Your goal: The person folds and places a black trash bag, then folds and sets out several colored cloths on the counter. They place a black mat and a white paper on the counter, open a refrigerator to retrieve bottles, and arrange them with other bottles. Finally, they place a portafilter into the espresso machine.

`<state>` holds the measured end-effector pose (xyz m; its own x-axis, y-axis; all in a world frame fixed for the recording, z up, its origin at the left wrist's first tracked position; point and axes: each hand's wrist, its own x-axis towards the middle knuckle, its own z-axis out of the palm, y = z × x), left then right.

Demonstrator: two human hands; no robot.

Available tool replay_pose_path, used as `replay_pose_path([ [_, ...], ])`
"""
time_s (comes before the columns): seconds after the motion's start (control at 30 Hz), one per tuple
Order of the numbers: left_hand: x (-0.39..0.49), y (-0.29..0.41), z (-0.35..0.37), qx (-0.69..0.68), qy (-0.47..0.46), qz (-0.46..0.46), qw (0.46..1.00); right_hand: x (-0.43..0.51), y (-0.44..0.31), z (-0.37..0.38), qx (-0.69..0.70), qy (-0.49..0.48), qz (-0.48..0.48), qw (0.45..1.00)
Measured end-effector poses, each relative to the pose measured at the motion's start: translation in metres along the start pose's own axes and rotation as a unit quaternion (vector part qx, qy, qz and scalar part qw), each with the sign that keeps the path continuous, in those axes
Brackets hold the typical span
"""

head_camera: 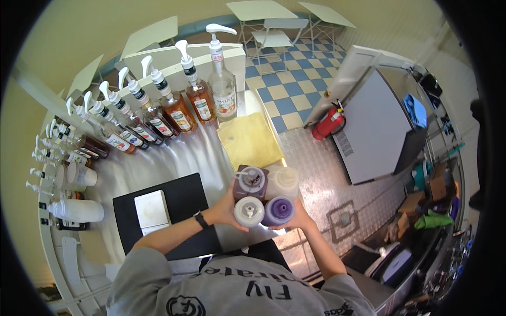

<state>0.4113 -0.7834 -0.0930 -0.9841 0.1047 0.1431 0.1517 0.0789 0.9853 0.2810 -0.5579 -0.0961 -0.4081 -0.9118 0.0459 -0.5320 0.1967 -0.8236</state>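
My left hand (231, 211) and my right hand (298, 216) press a cluster of plastic bottles together from both sides, above the right end of a metal counter (187, 156). At the far left of the cluster is a squarish bottle with dark contents (251, 183) and a bent clear spout. A cloudy whitish bottle (284, 182) stands beside it. Nearer to me are a white-topped bottle (249, 212), touching my left fingers, and a purple-topped bottle (279, 210), against my right hand. Just beyond the cluster lies a folded yellow cloth (250, 138).
Pump-topped glass syrup bottles (201, 100) line the counter's back and left edges. A black mat (185, 197) bears a white flat device (152, 211). White cups (82, 174) stand at left. Rightward are a red fire extinguisher (329, 121), a grey panel (371, 130) and cluttered shelves (411, 241).
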Motion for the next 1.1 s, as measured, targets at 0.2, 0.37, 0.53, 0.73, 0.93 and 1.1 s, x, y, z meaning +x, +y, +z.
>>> replay_pose_path([
  [0.2,0.035,0.017,-0.025,0.097,0.124,-0.017,0.987,0.106,0.009,-0.071,0.092,-0.047,-0.11,0.989],
  [0.37,0.082,0.007,-0.067,0.167,0.218,0.005,0.962,0.198,0.041,-0.099,0.116,-0.105,-0.171,0.973],
  [0.53,0.112,-0.017,-0.095,0.117,0.256,-0.046,0.958,0.245,0.068,-0.097,0.1,-0.127,-0.187,0.969],
  [0.73,0.11,-0.041,-0.091,0.079,0.276,-0.077,0.955,0.251,0.091,-0.086,0.124,-0.162,-0.153,0.967],
  [0.93,0.069,-0.018,-0.134,0.301,0.207,-0.05,0.929,0.222,0.047,-0.127,-0.141,-0.111,0.06,0.982],
  [1.1,0.031,0.032,-0.19,0.313,0.497,-0.084,0.805,0.222,-0.054,-0.173,0.049,0.094,-0.061,0.993],
])
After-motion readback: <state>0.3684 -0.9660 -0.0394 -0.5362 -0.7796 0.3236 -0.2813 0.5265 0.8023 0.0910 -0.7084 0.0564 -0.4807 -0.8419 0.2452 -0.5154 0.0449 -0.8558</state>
